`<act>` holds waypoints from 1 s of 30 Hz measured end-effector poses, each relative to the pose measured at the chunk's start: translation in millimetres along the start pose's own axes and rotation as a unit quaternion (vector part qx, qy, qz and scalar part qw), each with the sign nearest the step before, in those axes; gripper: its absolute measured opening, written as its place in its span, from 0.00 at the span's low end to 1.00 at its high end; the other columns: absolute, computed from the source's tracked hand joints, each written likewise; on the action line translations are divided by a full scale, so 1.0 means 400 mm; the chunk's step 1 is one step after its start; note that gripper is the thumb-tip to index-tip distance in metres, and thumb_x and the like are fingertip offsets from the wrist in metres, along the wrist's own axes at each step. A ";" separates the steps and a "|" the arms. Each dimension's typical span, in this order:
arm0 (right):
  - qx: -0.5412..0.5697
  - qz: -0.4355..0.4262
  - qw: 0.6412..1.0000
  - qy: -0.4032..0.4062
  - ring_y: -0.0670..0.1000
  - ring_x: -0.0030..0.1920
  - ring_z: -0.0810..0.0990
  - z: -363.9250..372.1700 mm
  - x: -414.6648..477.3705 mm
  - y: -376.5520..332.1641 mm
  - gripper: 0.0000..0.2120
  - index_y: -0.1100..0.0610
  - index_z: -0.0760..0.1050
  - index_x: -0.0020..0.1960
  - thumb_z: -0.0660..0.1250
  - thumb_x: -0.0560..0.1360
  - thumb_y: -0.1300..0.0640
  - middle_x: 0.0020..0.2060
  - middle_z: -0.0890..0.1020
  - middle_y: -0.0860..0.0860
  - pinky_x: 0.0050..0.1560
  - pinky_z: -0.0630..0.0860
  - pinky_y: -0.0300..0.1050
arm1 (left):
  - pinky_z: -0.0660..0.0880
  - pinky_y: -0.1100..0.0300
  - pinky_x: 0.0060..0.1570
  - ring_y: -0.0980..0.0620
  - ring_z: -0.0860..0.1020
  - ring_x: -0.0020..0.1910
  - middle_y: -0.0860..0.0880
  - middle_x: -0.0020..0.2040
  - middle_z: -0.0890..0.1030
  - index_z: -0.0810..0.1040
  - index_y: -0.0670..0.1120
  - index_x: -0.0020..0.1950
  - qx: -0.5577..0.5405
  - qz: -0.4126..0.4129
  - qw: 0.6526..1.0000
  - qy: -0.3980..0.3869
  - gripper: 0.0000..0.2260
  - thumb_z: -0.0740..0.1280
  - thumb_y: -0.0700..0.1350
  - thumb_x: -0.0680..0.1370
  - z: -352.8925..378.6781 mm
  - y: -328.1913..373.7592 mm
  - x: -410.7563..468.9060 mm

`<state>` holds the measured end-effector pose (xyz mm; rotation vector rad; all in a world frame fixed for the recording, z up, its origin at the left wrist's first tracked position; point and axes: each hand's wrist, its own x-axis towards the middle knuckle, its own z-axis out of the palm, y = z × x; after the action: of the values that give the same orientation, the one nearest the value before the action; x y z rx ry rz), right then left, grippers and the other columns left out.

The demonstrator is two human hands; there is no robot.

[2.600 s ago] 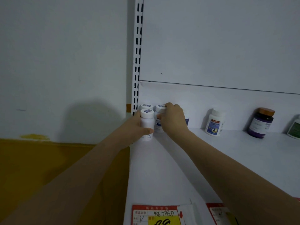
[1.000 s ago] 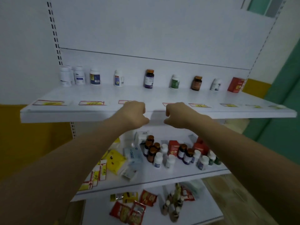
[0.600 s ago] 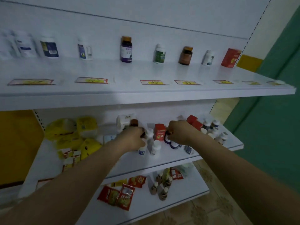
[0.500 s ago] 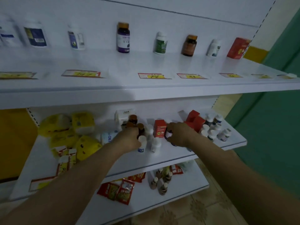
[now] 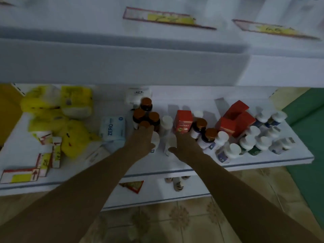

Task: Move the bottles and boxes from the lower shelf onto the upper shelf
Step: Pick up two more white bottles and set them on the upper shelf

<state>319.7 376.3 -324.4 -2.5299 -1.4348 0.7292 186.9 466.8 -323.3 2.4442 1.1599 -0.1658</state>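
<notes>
Both my hands reach onto the lower shelf (image 5: 192, 164). My left hand (image 5: 141, 140) is wrapped around a white bottle (image 5: 155, 138) just in front of a cluster of brown-capped bottles (image 5: 146, 115). My right hand (image 5: 185, 143) curls around a second white bottle (image 5: 171, 140), thumb under it, beside a red box (image 5: 183, 123). To the right stand two dark bottles (image 5: 208, 138), more red boxes (image 5: 235, 121) and several white-capped bottles (image 5: 259, 137). The upper shelf (image 5: 122, 64) juts out above, its contents out of view.
Yellow packets (image 5: 52, 111) and a pale "ZERO" pack (image 5: 113, 128) lie at the left of the lower shelf, with price tags (image 5: 26, 174) near its front edge. A bottom shelf (image 5: 157, 196) holds small items. A green wall (image 5: 308, 137) is at the right.
My hands left the white bottles on the upper shelf, dropped to the lower shelf and closed around two white bottles. My view tilted down and closer.
</notes>
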 end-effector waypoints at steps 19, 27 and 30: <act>0.437 -0.086 0.895 -0.019 0.52 0.58 0.75 -0.093 -0.088 0.037 0.22 0.56 0.72 0.65 0.71 0.73 0.59 0.55 0.76 0.51 0.61 0.72 0.46 | 0.70 0.62 0.48 0.52 0.73 0.52 0.50 0.53 0.76 0.76 0.46 0.56 -0.434 -0.118 0.881 0.145 0.16 0.74 0.43 0.70 -0.027 0.064 -0.141; 0.677 -0.105 0.719 -0.116 0.54 0.51 0.82 -0.192 -0.301 -0.090 0.10 0.60 0.78 0.54 0.59 0.79 0.60 0.49 0.84 0.56 0.60 0.76 0.52 | 0.77 0.53 0.54 0.47 0.81 0.54 0.46 0.53 0.84 0.80 0.44 0.57 -0.665 -0.080 0.737 0.091 0.16 0.72 0.48 0.72 -0.154 0.112 -0.363; 0.691 -0.111 0.702 -0.129 0.61 0.59 0.78 -0.224 -0.395 -0.152 0.17 0.63 0.73 0.64 0.57 0.80 0.56 0.59 0.79 0.61 0.61 0.75 0.58 | 0.79 0.55 0.43 0.47 0.83 0.45 0.47 0.44 0.85 0.78 0.45 0.50 -0.670 -0.045 0.734 0.099 0.11 0.70 0.50 0.73 -0.207 0.128 -0.441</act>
<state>248.1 286.5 -171.3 -1.0611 -0.6264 1.3954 106.4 348.1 -181.7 1.0913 0.9076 0.6979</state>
